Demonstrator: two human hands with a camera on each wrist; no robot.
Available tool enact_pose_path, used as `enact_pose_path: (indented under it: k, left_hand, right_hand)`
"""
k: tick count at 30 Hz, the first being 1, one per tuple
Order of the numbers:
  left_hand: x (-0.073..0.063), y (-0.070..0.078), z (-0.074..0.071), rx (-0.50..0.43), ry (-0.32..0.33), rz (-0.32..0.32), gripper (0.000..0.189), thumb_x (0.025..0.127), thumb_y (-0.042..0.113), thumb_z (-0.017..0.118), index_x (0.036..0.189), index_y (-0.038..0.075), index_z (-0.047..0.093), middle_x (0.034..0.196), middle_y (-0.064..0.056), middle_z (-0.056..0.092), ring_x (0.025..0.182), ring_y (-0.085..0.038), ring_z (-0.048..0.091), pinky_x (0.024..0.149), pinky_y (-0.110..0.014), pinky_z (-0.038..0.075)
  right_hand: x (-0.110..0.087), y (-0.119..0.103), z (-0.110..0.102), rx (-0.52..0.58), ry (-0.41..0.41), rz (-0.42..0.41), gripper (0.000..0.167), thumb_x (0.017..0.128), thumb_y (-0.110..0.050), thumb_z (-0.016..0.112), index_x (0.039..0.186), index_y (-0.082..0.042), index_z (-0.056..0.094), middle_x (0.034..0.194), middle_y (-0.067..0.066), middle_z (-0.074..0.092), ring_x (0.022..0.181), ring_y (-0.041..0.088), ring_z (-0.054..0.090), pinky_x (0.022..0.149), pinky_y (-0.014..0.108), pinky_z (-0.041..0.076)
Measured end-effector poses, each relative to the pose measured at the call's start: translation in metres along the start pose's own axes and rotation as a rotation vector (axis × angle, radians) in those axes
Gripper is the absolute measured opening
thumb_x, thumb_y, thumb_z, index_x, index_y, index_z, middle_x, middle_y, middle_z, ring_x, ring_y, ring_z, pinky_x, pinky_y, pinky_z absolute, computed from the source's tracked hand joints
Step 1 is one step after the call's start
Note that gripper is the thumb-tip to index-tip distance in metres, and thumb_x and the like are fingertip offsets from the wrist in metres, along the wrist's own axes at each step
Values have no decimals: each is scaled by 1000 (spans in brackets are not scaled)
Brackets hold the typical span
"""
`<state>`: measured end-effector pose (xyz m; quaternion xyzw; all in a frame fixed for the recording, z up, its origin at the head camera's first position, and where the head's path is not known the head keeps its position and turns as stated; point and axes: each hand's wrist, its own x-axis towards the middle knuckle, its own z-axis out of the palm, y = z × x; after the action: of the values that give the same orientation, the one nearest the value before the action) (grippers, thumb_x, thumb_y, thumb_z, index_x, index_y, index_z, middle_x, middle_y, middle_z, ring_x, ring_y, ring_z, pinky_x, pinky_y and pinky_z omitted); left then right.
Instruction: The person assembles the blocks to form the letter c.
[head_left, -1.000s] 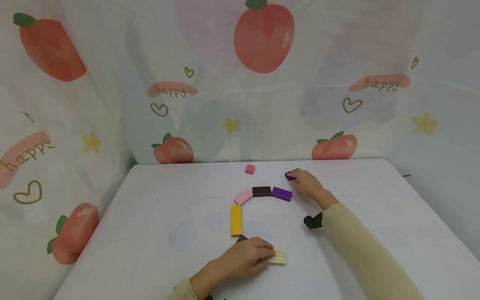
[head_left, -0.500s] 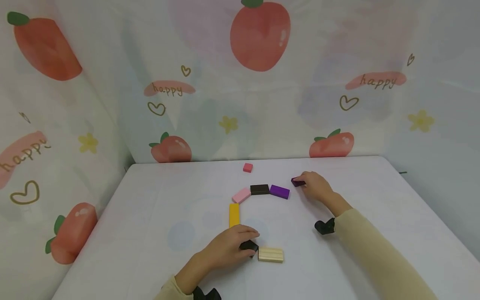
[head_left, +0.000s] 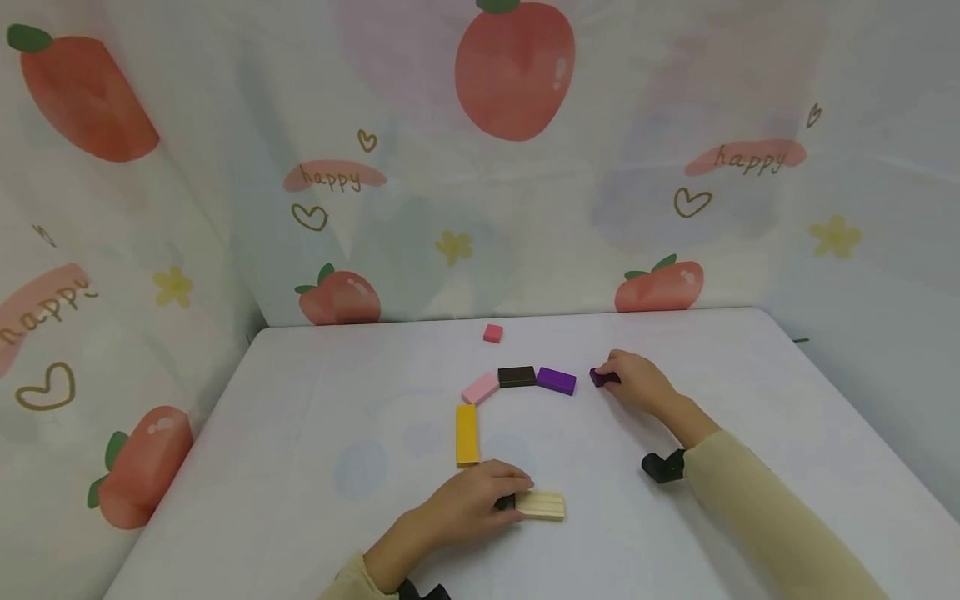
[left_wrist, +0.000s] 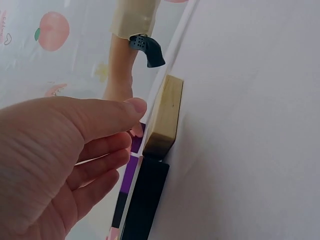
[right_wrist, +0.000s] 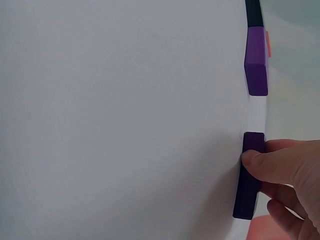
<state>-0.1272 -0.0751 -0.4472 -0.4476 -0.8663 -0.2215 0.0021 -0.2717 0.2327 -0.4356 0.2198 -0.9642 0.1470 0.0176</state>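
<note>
In the head view my left hand (head_left: 476, 500) bends over a black block (head_left: 506, 502), mostly covering it, its fingertips at the left end of a pale wooden block (head_left: 543, 506). The left wrist view shows the thumb beside the wooden block (left_wrist: 164, 117), fingers loosely bent, and the black block (left_wrist: 145, 200) end to end with it. With thumb and fingers my right hand (head_left: 637, 382) pinches a dark purple block (right_wrist: 247, 185). A gap separates it from a brighter purple block (right_wrist: 257, 65), which touches a black one (head_left: 517, 377).
A pink block (head_left: 480, 388) and a yellow block (head_left: 467, 435) continue the curved row on the white table (head_left: 337, 375). Near the back edge lies a small red block (head_left: 492, 333). Printed cloth (head_left: 420, 125) hangs behind the table.
My right hand has drawn the dark purple block rightward and nearer. My left hand shifted back off the wooden block, uncovering the black one, then came forward again to the wooden block's end.
</note>
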Motion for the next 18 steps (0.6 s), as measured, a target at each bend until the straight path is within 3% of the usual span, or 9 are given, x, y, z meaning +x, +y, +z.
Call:
enact_pose_path:
  k: [8,18]
  left_hand:
    - [2,2,5,1,11,29,35,88,26,64,118,10,63,117,5,58,109,-5,49,93,-17,38]
    - [4,4,9,42,17,44,34,87,26,64,118,11,63,116,6,58,108,-5,49,92,-15,37]
  right_hand:
    - [-13,-4,1,-7,25,-59,22,75,3,71,97,4,70,82,5,56,78,23,57,71,39,50]
    - [-31,-19,2,-16,16,-71,24,74,0,74,98,2,71,79,1,55,73,17,55,67,33,51]
